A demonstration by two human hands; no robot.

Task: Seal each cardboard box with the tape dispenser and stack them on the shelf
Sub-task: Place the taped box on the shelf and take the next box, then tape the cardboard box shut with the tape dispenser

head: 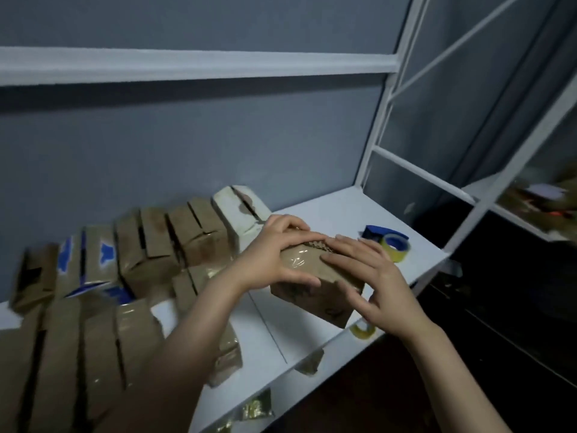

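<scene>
A person's left hand (274, 254) closes its grip round a taped cardboard box (315, 296) on the white shelf (327, 210), the right hand (374, 276), grip wide, pressing flat on top, near the tape dispenser (388, 242).

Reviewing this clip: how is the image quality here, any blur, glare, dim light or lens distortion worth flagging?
Head view: dim, flat light; motion blur smears the far-left boxes and the neighbouring rack at right; left hand, right hand and the cardboard box between them are fairly sharp; glare on the clear tape across it; shelf uprights lean and curve slightly, wide-angle distortion.
</scene>
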